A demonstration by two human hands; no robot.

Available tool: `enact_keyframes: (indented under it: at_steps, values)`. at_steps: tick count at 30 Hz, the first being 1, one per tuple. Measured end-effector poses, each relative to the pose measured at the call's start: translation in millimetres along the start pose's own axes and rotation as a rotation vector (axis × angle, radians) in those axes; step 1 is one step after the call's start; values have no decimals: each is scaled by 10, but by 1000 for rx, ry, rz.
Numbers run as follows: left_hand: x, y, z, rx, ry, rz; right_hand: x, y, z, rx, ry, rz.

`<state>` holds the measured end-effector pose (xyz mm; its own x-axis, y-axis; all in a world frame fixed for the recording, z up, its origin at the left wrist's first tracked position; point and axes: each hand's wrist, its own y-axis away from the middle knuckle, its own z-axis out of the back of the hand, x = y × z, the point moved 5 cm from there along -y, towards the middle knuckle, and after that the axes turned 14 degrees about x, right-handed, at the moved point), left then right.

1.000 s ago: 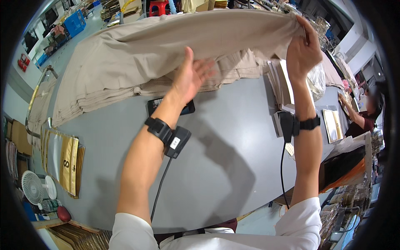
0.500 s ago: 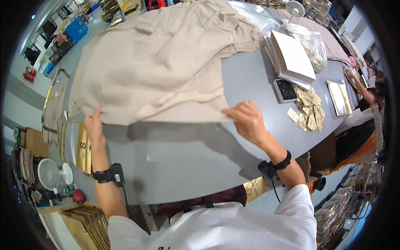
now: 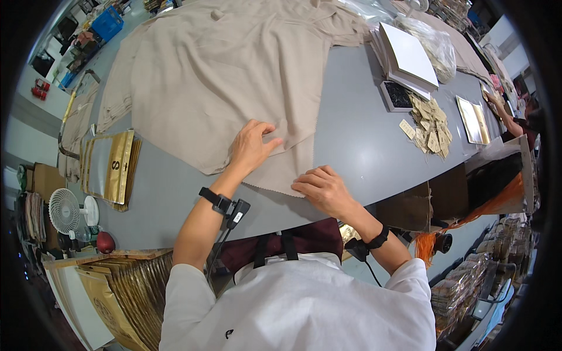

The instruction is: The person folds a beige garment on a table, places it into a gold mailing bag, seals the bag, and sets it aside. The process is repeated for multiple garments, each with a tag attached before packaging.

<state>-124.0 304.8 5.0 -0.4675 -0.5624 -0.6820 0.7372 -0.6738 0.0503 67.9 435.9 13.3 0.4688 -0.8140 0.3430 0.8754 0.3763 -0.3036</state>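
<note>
A large beige cloth [image 3: 228,88] with a finely toothed edge lies spread and rumpled over the grey table [image 3: 363,123]. Its near corner is drawn toward me, with one layer folded over another. Above the fold, my left hand [image 3: 254,146] is open, thumb and fingers apart, close over the fabric. At the near corner, my right hand [image 3: 325,188] has its fingers curled together on the toothed edge; the thumb is mostly hidden beneath them.
To the right are white boards [image 3: 410,55], a small dark-filled box [image 3: 396,96], a heap of beige tags [image 3: 432,126] and a gold-edged packet [image 3: 473,120]. Gold-and-clear bags [image 3: 111,167] lie at left, near a white fan [image 3: 65,209]. Another person's arm [image 3: 506,114] shows far right.
The cloth's near edge has come closer to me and its corner is folded over. My left hand has let go of the left edge and moved right; my right hand has come nearer and slightly left.
</note>
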Motion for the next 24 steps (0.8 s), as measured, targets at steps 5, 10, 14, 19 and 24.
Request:
enact_keyframes:
  at_steps: [5,10,14,19,24]
  values:
    - [129,-29,-31,0,76,69,-15,114,-133,37,-10,-36]
    - [-299,287,196,-228,-92,-488,-6,140,-201,40,-7,-69]
    - [-206,560,-117,623,573,-178,22,176,-219,1,17,-76]
    - [-78,596,-27,149,224,-189,41,204,-240,-25,10,-99]
    - [-145,732,-310,273,-21,-258,70,201,-246,-45,24,-106]
